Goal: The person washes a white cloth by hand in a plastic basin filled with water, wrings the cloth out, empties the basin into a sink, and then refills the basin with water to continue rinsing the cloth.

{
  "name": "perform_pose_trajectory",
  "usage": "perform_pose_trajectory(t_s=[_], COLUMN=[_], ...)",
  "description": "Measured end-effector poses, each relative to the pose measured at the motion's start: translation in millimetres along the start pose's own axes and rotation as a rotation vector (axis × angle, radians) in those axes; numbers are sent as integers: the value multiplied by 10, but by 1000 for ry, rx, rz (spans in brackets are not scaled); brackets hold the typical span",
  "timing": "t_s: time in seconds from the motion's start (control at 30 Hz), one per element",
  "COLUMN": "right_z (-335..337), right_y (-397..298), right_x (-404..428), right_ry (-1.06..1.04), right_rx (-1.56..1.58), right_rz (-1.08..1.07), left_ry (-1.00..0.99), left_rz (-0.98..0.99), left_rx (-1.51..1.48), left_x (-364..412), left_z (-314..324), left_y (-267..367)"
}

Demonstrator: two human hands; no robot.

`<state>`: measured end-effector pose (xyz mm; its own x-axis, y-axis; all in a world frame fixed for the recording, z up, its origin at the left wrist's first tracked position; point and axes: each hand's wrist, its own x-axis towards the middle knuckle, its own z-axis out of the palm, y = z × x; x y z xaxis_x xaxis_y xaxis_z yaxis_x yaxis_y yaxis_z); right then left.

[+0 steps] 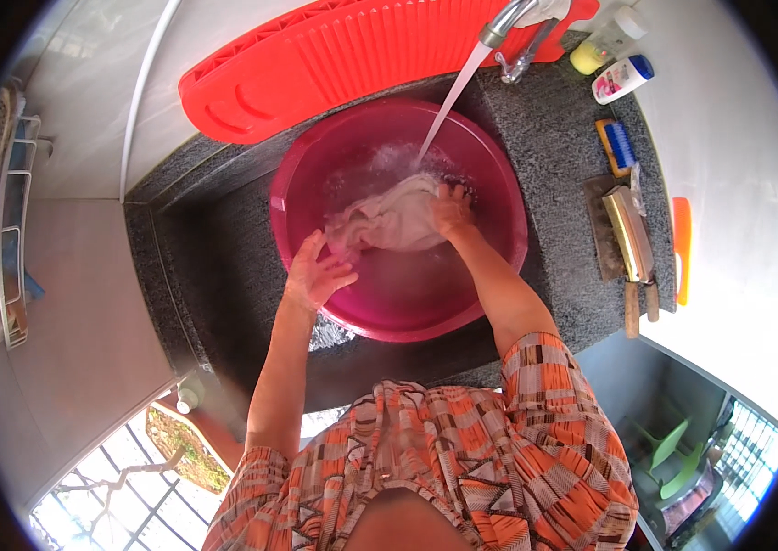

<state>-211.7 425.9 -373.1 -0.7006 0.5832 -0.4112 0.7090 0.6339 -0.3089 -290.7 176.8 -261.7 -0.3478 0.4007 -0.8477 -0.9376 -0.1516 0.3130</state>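
Observation:
A wet pale cloth (395,213) lies bunched in a magenta plastic basin (507,227) that holds cloudy water. My right hand (454,210) grips the cloth's right end, its fingertips partly in the water. At the basin's left rim, my left hand (320,272) is held with fingers apart and nothing in it, close to the cloth's left end. From the metal faucet (502,29) a stream of water (454,103) runs into the basin just behind the cloth.
The basin sits in a dark stone sink (216,268). Behind it leans a red plastic washboard (258,89). On the right ledge are a shampoo bottle (623,79), a jar (605,45), a blue-bristled brush (616,146) and cleavers (626,227). A wire rack (13,255) hangs at left.

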Motion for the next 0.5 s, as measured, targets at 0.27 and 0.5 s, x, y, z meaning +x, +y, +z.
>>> perform_pose_trajectory(t_s=[0.27, 0.5], right_z=[21, -772], right_y=[-95, -700], right_x=[-42, -901], right_ry=[-14, -111], right_rx=[211, 284], right_rz=[147, -487], left_ry=[-109, -84], left_rz=[-142, -305], left_rx=[-2, -280], left_x=[70, 252], left_z=[108, 396], left_y=[-278, -377])
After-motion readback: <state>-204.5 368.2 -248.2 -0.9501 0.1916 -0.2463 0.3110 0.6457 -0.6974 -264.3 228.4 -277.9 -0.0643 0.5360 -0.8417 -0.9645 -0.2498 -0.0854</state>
